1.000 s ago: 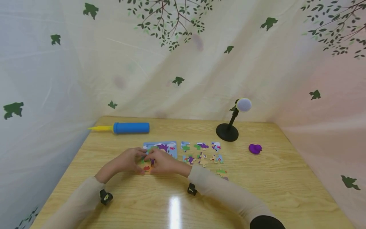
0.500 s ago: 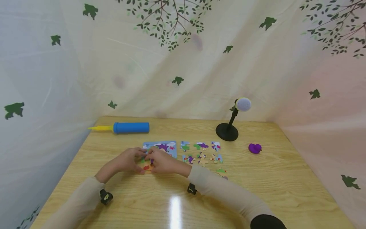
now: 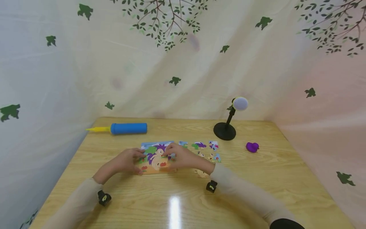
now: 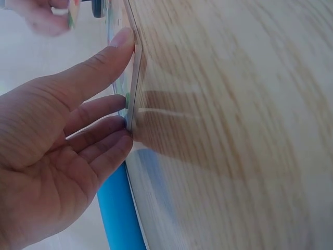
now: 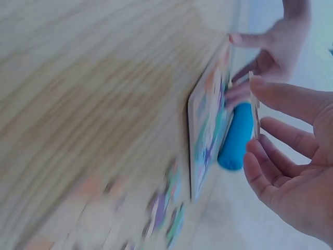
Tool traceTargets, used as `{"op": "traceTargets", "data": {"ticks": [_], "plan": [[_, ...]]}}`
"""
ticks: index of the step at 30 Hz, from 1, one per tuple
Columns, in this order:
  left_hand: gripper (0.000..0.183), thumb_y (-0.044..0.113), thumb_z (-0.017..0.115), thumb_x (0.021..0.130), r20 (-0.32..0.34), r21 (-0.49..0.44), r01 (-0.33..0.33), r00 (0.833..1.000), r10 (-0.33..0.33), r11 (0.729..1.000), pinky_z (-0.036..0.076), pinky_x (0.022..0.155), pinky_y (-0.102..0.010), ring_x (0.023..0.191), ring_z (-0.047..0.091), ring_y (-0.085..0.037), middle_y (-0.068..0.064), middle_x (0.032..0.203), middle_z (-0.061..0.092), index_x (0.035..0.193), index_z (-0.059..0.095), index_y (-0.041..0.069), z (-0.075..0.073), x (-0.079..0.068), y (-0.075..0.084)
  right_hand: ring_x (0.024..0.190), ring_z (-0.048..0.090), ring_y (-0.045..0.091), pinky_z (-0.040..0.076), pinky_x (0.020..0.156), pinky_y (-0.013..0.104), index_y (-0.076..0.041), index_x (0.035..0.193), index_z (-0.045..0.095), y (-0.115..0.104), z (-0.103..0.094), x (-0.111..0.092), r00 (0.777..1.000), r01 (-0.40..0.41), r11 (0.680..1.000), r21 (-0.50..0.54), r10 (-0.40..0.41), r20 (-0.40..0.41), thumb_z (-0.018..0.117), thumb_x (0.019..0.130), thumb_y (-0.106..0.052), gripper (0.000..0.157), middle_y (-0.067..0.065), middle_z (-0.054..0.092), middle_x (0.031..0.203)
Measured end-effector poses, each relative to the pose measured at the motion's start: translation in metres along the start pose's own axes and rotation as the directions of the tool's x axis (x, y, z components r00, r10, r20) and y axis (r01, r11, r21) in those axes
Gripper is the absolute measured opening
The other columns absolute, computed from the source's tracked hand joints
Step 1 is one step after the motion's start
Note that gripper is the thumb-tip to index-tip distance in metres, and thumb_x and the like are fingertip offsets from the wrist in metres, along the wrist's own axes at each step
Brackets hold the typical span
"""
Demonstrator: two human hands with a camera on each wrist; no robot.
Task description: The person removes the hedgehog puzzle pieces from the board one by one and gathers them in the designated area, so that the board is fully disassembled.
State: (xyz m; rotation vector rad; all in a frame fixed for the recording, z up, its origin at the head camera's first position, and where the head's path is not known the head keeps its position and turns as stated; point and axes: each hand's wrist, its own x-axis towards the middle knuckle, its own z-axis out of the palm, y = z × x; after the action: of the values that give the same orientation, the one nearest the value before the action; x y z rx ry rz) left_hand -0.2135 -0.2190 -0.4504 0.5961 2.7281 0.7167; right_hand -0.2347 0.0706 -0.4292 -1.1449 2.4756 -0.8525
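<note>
A puzzle board (image 3: 153, 163) with a purple-haired cartoon figure lies flat on the table. My left hand (image 3: 128, 161) rests at its left side. In the left wrist view, the thumb (image 4: 124, 37) lies on the edge and the slightly bent fingers (image 4: 112, 159) touch it farther along. My right hand (image 3: 184, 156) is above the board's right part, hiding some of it. Between its thumb and fingertips it pinches a thin puzzle piece (image 5: 255, 107), held on edge and raised off the board; the picture side hardly shows.
Several loose puzzle pieces (image 3: 213, 145) lie in rows right of the board, partly behind the right arm. A blue pump (image 3: 128, 128) with a yellow tip lies at the back left. A round-headed black stand (image 3: 224, 131) and a purple toy duck (image 3: 252, 147) stand right.
My right hand has moved right from beside the left hand, with the puzzle piece in its fingers, uncovering the middle of the board. The left hand stays at the edge; the head view shifts slightly.
</note>
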Motion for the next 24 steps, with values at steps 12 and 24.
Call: {"op": "traceTargets", "data": {"ticks": [12,24], "plan": [[0.064,0.029,0.091,0.075,0.015,-0.011,-0.006,1.000,0.006,1.000,0.036,0.115,-0.064,0.141,0.043,-0.049,-0.021,0.150,0.053,0.130,0.069,0.005,-0.003,0.000,0.001,0.108,0.061,0.023,0.056,0.090,0.034,-0.005,0.127,0.070,0.031,-0.014,-0.055,0.996,-0.081,0.992,0.093,0.078,0.034,0.086,0.082,-0.015,0.049,0.006,0.062,0.125],[0.063,0.028,0.092,0.075,0.017,0.034,-0.049,0.999,0.048,0.998,0.039,0.113,-0.063,0.137,0.048,-0.048,-0.024,0.146,0.056,0.128,0.070,0.002,-0.008,0.002,0.003,0.109,0.060,0.019,0.053,0.088,0.027,-0.009,0.125,0.072,0.039,-0.005,-0.066,0.995,-0.079,0.996,0.035,0.077,0.067,0.088,0.081,-0.017,0.047,0.004,0.064,0.124]]}}
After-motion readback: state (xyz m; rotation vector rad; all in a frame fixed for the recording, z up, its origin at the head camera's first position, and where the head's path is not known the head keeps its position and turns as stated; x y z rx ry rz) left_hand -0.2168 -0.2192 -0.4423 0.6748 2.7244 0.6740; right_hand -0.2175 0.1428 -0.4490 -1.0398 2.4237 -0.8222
